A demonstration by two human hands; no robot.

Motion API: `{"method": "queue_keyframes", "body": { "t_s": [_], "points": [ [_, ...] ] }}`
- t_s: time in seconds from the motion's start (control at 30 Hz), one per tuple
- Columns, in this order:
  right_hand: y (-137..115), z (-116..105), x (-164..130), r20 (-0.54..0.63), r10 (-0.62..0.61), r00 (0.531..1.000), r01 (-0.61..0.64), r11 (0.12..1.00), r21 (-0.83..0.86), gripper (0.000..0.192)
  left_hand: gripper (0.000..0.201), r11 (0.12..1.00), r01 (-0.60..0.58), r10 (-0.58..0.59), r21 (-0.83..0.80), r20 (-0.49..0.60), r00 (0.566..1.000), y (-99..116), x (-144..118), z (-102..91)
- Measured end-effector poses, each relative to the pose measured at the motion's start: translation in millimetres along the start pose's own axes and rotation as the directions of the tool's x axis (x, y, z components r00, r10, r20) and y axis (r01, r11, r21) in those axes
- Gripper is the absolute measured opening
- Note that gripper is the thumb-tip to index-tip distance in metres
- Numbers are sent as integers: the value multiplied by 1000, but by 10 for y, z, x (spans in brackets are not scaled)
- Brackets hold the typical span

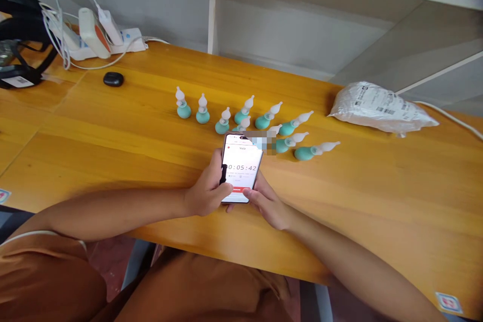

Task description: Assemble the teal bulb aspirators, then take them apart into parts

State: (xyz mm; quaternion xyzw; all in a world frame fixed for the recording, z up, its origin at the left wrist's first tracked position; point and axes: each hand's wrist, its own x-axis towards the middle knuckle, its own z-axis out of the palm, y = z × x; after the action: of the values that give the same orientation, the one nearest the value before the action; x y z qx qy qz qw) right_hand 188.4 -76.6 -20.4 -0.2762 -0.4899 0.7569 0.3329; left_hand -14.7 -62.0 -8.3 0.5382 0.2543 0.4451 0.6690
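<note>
A smartphone (241,168) is held upright-tilted over the desk's front half, its lit screen showing a timer at 00:05:42 and a red bar near the bottom. My left hand (207,186) grips its left side, thumb over the lower screen. Around the lower right side my right hand (269,204) is closed, with its thumb at the red bar. Just beyond the phone stand several small bottles with round teal bases and pale, bulb-shaped tops, among them a left one (183,109) and a right one (305,153). The phone and a blurred patch partly hide some of them.
A wooden desk (113,161) spans the view. At the back left are a power strip (132,40) with plugs and cables, a black headset-like device (22,45) and a small black case (113,79). A white plastic package (381,108) lies at the back right.
</note>
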Motion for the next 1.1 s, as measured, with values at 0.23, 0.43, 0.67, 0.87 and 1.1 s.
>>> {"method": "queue_keyframes", "body": {
  "t_s": [0.23,0.43,0.67,0.87,1.1],
  "points": [
    [-4,-24,2,23,-9,1000,9,1000,-14,47,45,1000,15,-15,8,-15,1000,30,7,11],
    [-8,-22,0,18,1,1000,-1,1000,-8,48,50,999,-23,24,26,-20,1000,53,27,17],
    [21,-42,-20,-7,47,999,-47,999,15,54,56,992,87,-84,-87,35,996,27,7,9],
    [-20,-36,-16,29,28,999,-29,999,45,51,56,992,71,-67,-103,45,997,-10,8,0],
    [-49,-40,-7,36,19,999,-20,999,29,54,54,991,88,-85,-102,32,996,7,7,4]
  ]
}}
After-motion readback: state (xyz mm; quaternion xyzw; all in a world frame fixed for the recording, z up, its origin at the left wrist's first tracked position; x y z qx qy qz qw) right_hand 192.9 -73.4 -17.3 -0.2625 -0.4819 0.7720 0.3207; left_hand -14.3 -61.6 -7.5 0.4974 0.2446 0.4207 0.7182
